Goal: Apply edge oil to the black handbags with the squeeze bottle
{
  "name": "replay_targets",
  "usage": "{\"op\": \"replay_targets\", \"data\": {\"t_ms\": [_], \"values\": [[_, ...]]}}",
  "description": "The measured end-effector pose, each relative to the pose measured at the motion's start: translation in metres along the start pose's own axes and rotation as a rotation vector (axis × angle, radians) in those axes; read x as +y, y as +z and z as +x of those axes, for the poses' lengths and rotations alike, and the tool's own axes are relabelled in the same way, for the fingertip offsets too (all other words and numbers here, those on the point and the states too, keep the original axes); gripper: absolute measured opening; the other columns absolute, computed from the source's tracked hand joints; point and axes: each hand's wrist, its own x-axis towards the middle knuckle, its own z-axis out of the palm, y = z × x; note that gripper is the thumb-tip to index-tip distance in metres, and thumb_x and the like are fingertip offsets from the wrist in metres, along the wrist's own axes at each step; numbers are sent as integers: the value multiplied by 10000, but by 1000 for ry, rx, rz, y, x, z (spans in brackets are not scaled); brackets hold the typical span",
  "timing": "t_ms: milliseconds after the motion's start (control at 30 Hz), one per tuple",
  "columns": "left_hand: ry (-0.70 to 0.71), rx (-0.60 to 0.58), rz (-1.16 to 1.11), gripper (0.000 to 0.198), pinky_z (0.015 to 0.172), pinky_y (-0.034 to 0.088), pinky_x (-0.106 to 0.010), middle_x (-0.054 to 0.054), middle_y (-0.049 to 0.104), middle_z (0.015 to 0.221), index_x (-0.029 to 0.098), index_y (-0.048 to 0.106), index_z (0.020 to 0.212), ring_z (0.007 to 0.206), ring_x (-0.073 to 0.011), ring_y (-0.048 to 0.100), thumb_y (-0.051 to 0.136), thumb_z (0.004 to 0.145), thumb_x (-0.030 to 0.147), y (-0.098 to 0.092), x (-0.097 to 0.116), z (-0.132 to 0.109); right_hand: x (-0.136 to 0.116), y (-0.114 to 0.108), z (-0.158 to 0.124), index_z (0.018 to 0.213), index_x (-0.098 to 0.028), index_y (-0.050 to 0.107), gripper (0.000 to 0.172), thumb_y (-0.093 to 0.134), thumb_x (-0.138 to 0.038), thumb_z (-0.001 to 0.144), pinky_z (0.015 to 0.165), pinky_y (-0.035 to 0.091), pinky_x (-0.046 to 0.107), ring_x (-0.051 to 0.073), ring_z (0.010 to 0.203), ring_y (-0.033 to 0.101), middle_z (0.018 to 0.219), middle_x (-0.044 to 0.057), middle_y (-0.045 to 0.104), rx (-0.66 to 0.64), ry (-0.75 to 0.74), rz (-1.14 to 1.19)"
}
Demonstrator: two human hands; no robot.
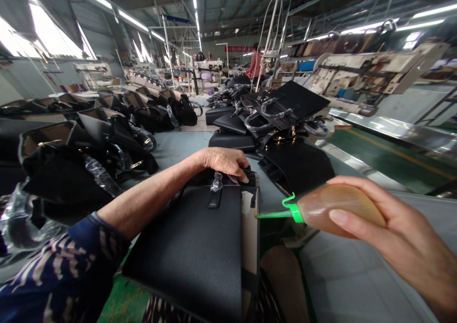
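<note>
A black handbag (200,247) lies across my lap, with a beige inner strip (249,237) showing along its right side. My left hand (224,163) is closed over the bag's top edge, close to a plastic-wrapped handle (216,182). In my right hand (389,227) is a squeeze glue bottle (335,211), fingers wrapped round its brownish body. It is held on its side, and its green nozzle (274,215) points left. The nozzle tip is at the beige strip's edge; whether it touches cannot be made out.
Several black handbags (53,161) stand in rows on the left of the grey table (171,144). More bags (296,161) are piled ahead and to the right. A sewing machine (378,75) is at the right. Far back is a person in red (254,65).
</note>
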Motion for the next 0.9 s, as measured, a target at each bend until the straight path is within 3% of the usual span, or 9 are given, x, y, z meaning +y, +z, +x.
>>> {"op": "replay_targets", "data": {"t_ms": [567,900], "values": [[-6,-6,-5,258,459,317,-196,21,530,592,114,623,749,529,-87,460,577,742,368,-2,-3,2,0,1,-4,1052,-295,604,463,649,-580,689,606,544,247,235,788,670,926,-8,696,-73,-21,38],[3,3,60,258,465,304,-199,31,511,581,126,605,739,534,-87,455,564,756,379,-2,1,2,-8,5,17,1051,-273,586,469,623,-584,701,735,486,362,260,859,623,972,7,661,68,6,1]]}}
